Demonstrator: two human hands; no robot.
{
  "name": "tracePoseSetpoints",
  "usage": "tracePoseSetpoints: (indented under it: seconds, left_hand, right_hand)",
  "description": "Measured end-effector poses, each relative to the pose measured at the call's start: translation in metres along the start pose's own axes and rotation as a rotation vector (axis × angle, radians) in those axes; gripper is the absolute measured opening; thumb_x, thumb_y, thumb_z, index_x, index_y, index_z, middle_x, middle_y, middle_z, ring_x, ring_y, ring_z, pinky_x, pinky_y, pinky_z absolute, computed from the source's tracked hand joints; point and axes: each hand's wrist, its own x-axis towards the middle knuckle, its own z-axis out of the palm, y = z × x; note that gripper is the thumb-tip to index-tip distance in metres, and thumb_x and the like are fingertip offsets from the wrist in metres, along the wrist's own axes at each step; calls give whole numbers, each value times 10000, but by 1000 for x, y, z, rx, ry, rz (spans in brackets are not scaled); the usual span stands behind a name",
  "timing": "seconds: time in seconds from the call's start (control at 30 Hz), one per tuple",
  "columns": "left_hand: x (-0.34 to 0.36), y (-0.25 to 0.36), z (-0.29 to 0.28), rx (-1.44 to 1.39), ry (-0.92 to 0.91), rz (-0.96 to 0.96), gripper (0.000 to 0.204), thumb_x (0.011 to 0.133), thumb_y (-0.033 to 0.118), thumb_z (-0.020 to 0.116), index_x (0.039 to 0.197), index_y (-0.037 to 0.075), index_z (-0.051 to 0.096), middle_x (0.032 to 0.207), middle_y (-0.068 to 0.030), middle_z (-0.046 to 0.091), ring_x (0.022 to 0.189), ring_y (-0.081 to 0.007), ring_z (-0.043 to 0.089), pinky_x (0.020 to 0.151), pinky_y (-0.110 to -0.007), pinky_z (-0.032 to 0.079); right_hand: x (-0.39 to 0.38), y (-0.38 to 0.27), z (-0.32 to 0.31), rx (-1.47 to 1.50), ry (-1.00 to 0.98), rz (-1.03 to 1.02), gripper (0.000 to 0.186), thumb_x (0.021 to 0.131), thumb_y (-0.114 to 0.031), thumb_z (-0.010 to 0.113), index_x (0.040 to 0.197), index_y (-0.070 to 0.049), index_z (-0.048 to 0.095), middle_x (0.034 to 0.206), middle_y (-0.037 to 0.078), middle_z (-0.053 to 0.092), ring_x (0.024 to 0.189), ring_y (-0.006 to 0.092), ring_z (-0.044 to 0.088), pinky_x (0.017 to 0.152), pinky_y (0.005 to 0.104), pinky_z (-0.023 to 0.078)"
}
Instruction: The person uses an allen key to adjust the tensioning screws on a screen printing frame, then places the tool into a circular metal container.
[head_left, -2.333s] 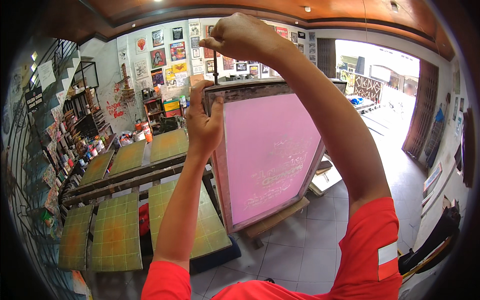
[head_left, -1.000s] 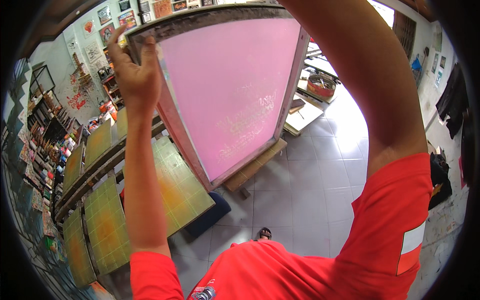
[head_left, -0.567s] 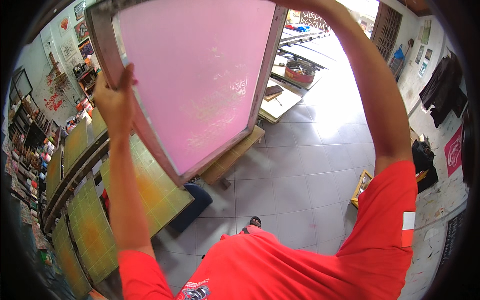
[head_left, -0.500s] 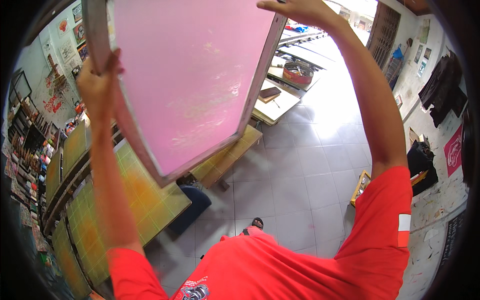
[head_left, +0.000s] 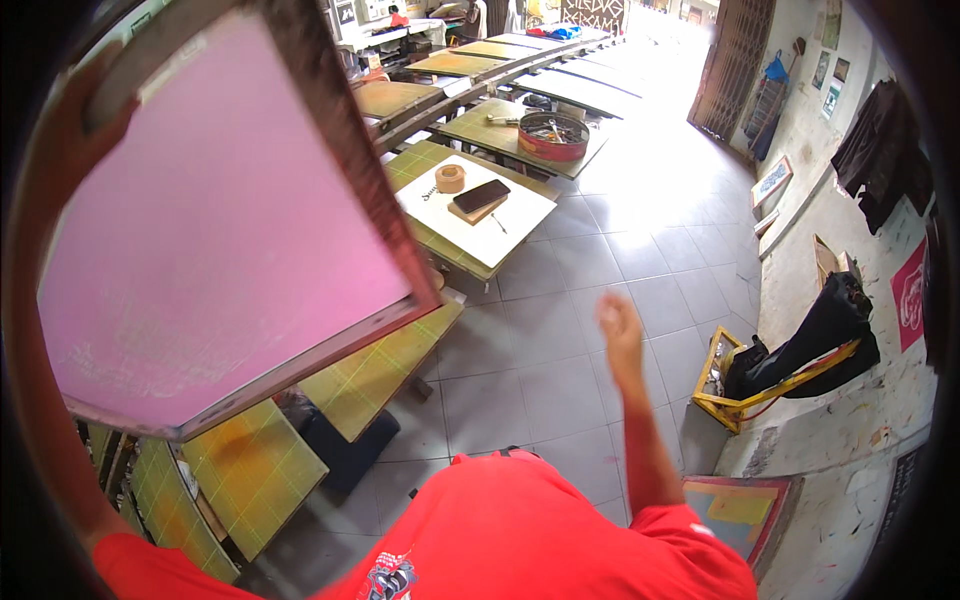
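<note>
A large screen-printing frame [head_left: 220,230], with pink mesh and a stained wooden border, is held up tilted on the left. My left hand [head_left: 80,130] grips its upper left edge, fingers wrapped over the wood. Pale smudges mark the lower part of the mesh. My right hand [head_left: 622,335] is away from the frame, over the tiled floor, with nothing visible in it. Motion smears its fingers, so their pose is unclear. Below the frame's lower edge are yellow-green printing boards [head_left: 250,470] with orange stains.
Beyond the frame, a white board [head_left: 520,225] carries a tape roll [head_left: 450,179] and a dark phone [head_left: 482,193] on a small block. Farther off stands a round red tin [head_left: 553,136] of tools. A yellow metal frame [head_left: 715,385] with black cloth leans by the right wall.
My right hand has let go of the screen-printing frame's upper right side and come down. The frame has swung left and lower in my left hand, and my view has shifted, showing more boards beyond.
</note>
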Motion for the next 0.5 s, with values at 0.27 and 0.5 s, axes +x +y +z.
tracePoseSetpoints:
  seconds: [0.27, 0.5]
  left_hand:
    - [-28, 69, 79, -63, -414, -8, 434, 669, 92, 698, 1046, -4, 506, 781, -224, 577, 771, -407, 558, 665, -456, 447]
    - [-17, 111, 125, -148, -517, -62, 376, 650, 71, 685, 951, 2, 471, 707, -214, 555, 694, -413, 560, 595, -466, 427]
  right_hand:
    - [-14, 143, 7, -133, -227, 287, 279, 877, -168, 587, 1031, 64, 604, 896, 100, 653, 830, 168, 621, 766, 294, 487]
    - [178, 120, 103, -248, -390, 67, 336, 817, -221, 658, 1053, 12, 604, 976, 168, 669, 926, 257, 647, 795, 349, 504]
